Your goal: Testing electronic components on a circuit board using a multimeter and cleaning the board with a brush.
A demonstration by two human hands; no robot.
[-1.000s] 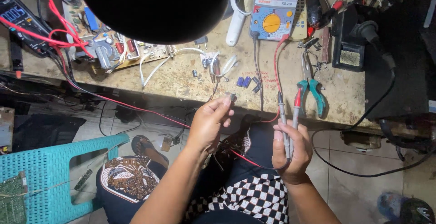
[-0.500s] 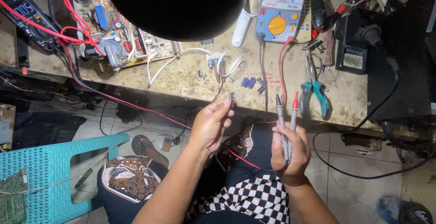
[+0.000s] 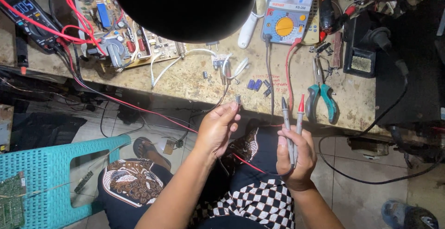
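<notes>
Left hand [image 3: 215, 129] pinches a small capacitor [image 3: 238, 99], right hand [image 3: 294, 157] grips both meter probes [image 3: 293, 117]; probes not touching it yet.

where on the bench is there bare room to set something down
Bare wood lies along the front edge of the bench, between the circuit board and the blue capacitors, and right of the pliers. Crowded around the meter.

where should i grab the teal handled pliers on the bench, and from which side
Grip the pliers by the two teal handles, closing around both at once. They lie flat on the workbench with the metal jaws pointing away, toward the analog meter, and the handles splayed toward the near edge. Coming from the near edge looks best, probably with the left hand, since the right hand holds both probes.
</notes>
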